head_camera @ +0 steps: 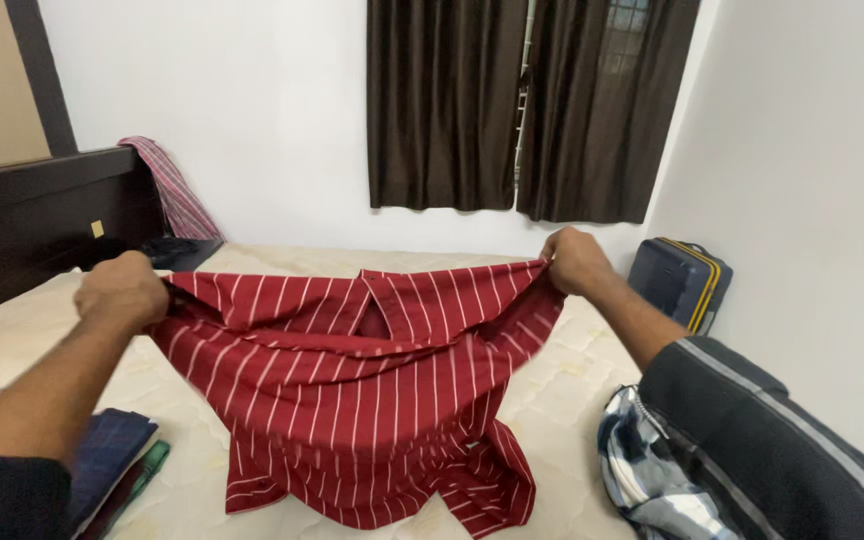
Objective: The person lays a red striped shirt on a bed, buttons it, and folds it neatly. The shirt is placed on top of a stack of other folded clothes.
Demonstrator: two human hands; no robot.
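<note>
You're holding the red striped shirt (372,400) spread above the mattress (562,400), left hand (122,290) and right hand (574,260) each fisted on a shoulder (hem trailing); next, lay it flat

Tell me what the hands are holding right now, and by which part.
Both hands, left hand and right hand, grip the red striped shirt at its upper corners, stretched between them.
</note>
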